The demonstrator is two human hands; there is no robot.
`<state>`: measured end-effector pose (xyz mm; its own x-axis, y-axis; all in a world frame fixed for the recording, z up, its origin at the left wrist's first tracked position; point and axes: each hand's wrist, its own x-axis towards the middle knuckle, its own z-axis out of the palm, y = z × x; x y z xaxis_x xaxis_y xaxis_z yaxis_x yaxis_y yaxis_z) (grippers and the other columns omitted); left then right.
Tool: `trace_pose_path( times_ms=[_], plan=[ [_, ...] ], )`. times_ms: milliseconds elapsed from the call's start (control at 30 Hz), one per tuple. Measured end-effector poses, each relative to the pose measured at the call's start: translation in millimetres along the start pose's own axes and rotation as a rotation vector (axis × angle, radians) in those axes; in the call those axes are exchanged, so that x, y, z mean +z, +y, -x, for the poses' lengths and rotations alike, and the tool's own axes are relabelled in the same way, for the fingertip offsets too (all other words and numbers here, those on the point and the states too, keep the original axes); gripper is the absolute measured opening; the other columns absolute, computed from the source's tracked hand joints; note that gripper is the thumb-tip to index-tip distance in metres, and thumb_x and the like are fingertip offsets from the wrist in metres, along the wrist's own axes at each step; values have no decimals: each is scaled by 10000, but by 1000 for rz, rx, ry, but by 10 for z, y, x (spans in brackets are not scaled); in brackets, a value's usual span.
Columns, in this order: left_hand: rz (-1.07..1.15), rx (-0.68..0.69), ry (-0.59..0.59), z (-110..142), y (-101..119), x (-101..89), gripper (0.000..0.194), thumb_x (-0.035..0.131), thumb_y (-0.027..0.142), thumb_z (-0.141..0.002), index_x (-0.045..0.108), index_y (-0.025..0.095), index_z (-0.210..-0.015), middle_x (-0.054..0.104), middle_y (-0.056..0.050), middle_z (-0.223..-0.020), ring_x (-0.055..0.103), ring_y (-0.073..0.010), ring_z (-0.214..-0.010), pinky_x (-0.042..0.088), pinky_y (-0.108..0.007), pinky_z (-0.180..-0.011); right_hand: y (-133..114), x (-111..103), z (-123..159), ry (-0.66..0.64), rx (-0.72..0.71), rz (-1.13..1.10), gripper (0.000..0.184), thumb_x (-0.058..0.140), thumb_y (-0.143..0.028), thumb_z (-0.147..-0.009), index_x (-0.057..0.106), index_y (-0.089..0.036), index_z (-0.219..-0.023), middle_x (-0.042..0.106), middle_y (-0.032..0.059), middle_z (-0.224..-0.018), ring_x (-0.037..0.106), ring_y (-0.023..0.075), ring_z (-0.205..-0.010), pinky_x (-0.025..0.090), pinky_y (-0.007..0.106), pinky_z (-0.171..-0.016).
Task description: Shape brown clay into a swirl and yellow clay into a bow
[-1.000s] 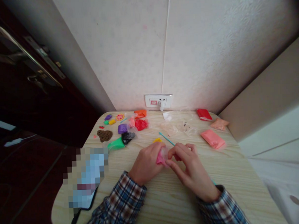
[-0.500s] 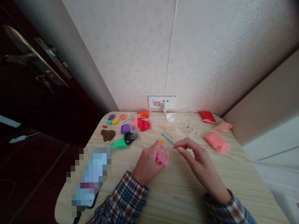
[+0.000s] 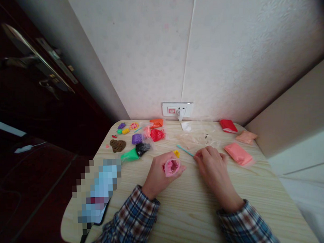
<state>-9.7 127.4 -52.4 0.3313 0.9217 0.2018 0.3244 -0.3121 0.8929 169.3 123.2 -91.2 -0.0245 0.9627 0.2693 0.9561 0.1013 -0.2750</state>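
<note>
My left hand [image 3: 160,174] is closed around a small clear bag of pink modelling clay [image 3: 172,167]. The bag's mouth gapes toward me, and pink clay lines its inside. Just behind that hand is a small yellow piece [image 3: 176,154], partly covered by it. My right hand [image 3: 213,173] is low over the table with its fingers bent together at the near end of a thin blue stick [image 3: 184,150]. The stick's far end points away to the left; its near end is hidden by the fingertips.
Clay packets in green [image 3: 130,155], black [image 3: 143,148], purple [image 3: 136,138] and red [image 3: 157,135] are at the left. Brown coiled clay [image 3: 117,145] and a blurred phone [image 3: 100,191] lie farther left. Pink [image 3: 239,154] and red packets [image 3: 228,126] are at the right; crumpled clear wrappers [image 3: 197,138] lie behind.
My right hand has come down and flattened toward the table beside the stick's near end. My left hand has turned the pink clay bag so that its opening faces me. The view shifted slightly.
</note>
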Motion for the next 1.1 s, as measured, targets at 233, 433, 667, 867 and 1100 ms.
trace_pose_path(
  times_ms=[233, 433, 667, 867, 1100],
  plan=[
    [-36, 5, 13, 27, -6, -7, 256, 640, 227, -754, 457, 161, -588, 466, 40, -561, 399, -66, -497, 308, -194, -485, 174, -154, -30, -29, 118, -651, 141, 454, -308, -875, 515, -209, -796, 600, 27, -705, 563, 179, -661, 425, 308, -630],
    [-43, 6, 10, 35, 21, -21, 262, 648, 232, -737, 456, 163, -574, 465, 38, -546, 401, -67, -484, 309, -194, -475, 208, -482, -20, -76, 59, -947, 195, 540, -343, -859, 630, -245, -1001, 623, 10, -799, 581, 154, -735, 468, 257, -637],
    [-26, 36, -15, 23, 49, -55, 243, 652, 224, -723, 475, 158, -570, 456, 48, -525, 382, -56, -459, 289, -186, -453, 53, -718, 40, -10, -122, -866, 151, 525, -293, -896, 660, -254, -839, 595, 7, -773, 565, 148, -761, 454, 246, -635],
    [-7, 4, -38, 35, 42, -39, 248, 644, 201, -720, 465, 166, -552, 464, 54, -481, 386, -59, -431, 294, -191, -443, -105, -794, 70, 83, -275, -650, 81, 584, -216, -861, 658, -240, -882, 551, 2, -754, 537, 123, -688, 439, 225, -574],
    [-37, -3, -82, 55, 30, -16, 255, 657, 288, -740, 473, 167, -612, 475, 48, -508, 396, -64, -448, 300, -199, -453, -273, -863, 116, 138, -375, -486, 100, 552, -174, -868, 640, -184, -915, 515, 19, -745, 510, 129, -690, 436, 229, -572]
  ],
)
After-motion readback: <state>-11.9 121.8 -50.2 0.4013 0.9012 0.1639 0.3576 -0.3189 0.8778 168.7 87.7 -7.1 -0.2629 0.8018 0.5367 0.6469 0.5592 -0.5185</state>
